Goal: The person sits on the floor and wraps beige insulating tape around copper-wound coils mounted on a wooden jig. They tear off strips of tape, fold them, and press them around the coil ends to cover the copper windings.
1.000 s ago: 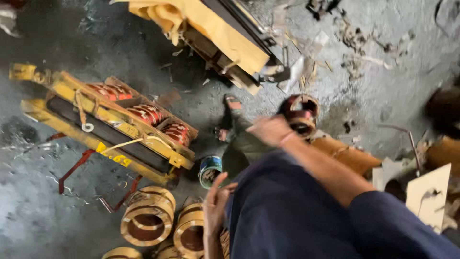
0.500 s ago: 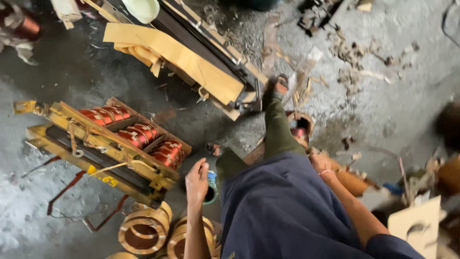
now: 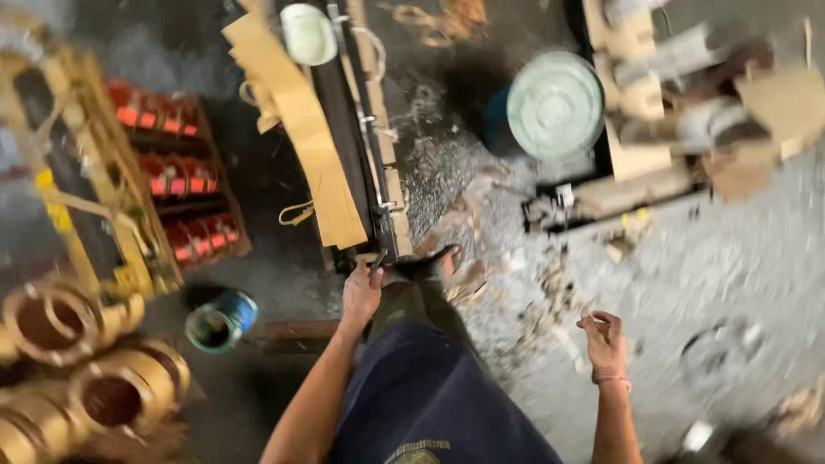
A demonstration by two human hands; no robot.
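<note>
The left hand (image 3: 361, 296) is reaching forward and is closing its fingers on the near end of the long dark metal frame (image 3: 348, 146), which is lying on the floor (image 3: 687, 275) under tan cardboard strips (image 3: 301, 129). The right hand (image 3: 606, 344) is hanging free over the floor, half open and holding nothing. A small green can (image 3: 221, 320) is standing near the left arm.

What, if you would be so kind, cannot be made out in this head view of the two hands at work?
- Left hand: its fingertips meet the dark frame end; motion blur hides any grip.
- Right hand: fingers curled; whether it holds anything is too blurred to tell.
- Brown coils: cut off by the left edge.
</note>
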